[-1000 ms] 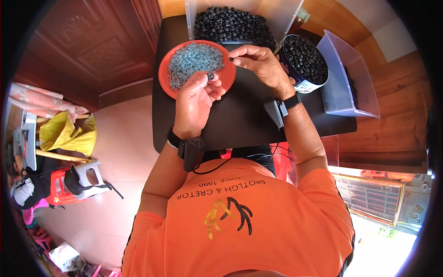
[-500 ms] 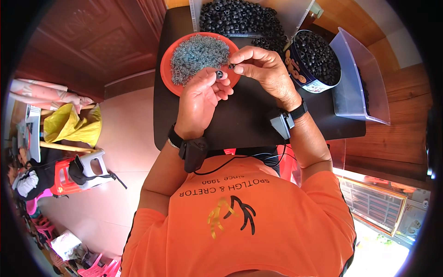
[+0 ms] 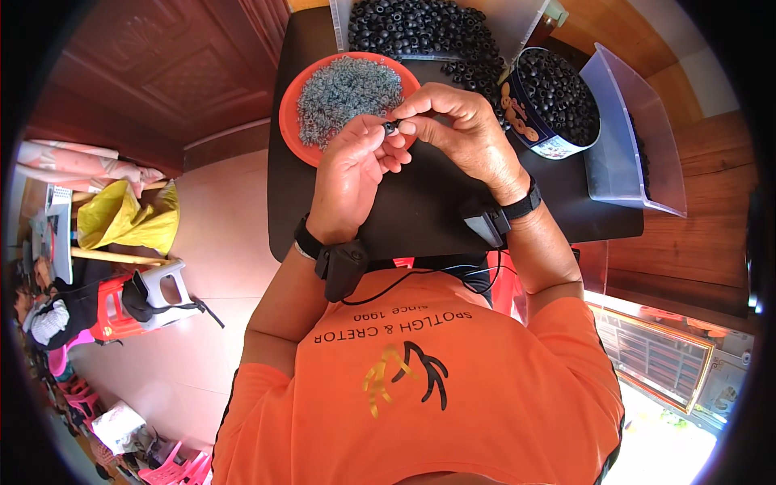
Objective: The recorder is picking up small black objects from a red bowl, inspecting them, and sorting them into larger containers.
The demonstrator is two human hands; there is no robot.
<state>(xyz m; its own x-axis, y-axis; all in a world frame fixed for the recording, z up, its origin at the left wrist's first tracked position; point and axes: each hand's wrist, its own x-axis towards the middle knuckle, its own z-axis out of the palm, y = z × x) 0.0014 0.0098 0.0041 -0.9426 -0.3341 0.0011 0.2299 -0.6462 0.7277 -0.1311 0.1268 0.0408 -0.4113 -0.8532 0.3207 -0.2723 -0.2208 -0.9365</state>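
L hand (image 3: 347, 174): thumb + index fingers clamped on 1 small black piece (image 3: 390, 128), pc. held up in front of chest, in line w/ R part of plate; height above it can't be told. R hand (image 3: 465, 137): thumb + index fingers together, pinched on a dark bit (image 3: 398, 123) right at the black piece; 2nd pc. or part of same, too small to tell.

Technique (my judgement): hold L pinch steady, pads off the pc.'s open end; let R do the fine moves. Bring R side in square, axes in line; light, even pressure, no forcing at a slant. Hands close tog. = less shake. Better a bit nearer, over bare bench (image 3: 428, 210): a dropped black pc. is easier to find there than in the clear heap.

Count, near to far:
- wrist boxes: 2, L (image 3: 343, 271) + R (image 3: 483, 222), 1 per wrist.
- hands: 2.
- red plate (image 3: 289, 121): 1; clear heap (image 3: 347, 89) on it, too many to count.
- round tub (image 3: 556, 149): 1, w/ black pcs. (image 3: 558, 93), uncountable.
- clear bins: 2, R bin (image 3: 610, 158) + far bin (image 3: 505, 24); R contents mostly hidden.
- black heap (image 3: 412, 28) at far bin, spreading past its edge: uncountable.
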